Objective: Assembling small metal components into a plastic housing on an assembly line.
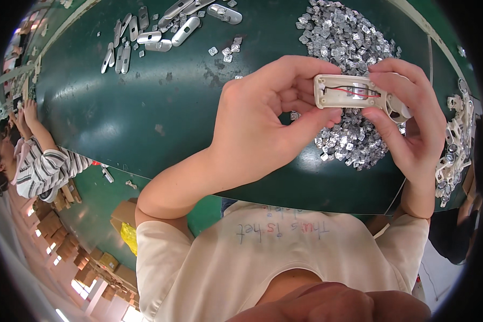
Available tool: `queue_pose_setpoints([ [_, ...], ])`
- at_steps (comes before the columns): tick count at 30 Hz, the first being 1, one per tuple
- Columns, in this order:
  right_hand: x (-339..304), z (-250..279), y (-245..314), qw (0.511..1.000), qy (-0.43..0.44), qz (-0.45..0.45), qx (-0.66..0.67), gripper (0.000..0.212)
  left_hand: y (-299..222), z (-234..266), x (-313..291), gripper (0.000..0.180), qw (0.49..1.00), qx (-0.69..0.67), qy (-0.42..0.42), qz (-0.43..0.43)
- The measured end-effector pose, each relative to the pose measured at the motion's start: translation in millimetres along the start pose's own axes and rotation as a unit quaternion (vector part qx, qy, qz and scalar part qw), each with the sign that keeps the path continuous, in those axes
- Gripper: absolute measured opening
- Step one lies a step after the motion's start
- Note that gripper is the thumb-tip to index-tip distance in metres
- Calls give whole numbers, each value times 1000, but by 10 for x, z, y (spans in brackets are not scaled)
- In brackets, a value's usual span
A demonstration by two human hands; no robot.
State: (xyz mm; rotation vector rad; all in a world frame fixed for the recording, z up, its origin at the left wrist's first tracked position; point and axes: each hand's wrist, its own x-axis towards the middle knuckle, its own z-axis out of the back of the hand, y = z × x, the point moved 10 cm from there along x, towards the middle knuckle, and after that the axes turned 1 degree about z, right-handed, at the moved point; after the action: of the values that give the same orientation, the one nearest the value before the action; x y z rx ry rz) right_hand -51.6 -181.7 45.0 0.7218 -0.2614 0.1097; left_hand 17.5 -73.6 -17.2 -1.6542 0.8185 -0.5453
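Note:
Between my two hands is a cream plastic housing (335, 99), its hollow side facing up, with a red and a black wire running along inside. My left hand (268, 112) pinches its left end between thumb and fingers. Around the right end, by a round ring part, my right hand (413, 107) is closed with thumb below and fingers above. Beneath the housing, a big heap of small silvery square pieces (354, 43) spreads over the dark green table (145, 107); the hands cover part of it.
Long silvery oval covers (186, 31) lie at the far left among a few loose square pieces (228, 52). At the right edge sits a pile of cream housings (453, 155). Another person (37, 155) works at the table's left side. Cardboard boxes (51, 228) stand on the floor beyond.

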Motion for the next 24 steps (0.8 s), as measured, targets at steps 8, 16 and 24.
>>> queue_pose_setpoints([
  [8,-5,-76,69,1000,-4,28,6,36,-12,2,-13,26,1000,26,10,-1],
  [16,-174,-337,-270,949,-23,-165,269,34,-73,12,-60,25,989,112,-70,-59],
  [24,-67,-181,112,993,-85,53,70,31,-203,51,-110,21,946,198,-117,-228],
])
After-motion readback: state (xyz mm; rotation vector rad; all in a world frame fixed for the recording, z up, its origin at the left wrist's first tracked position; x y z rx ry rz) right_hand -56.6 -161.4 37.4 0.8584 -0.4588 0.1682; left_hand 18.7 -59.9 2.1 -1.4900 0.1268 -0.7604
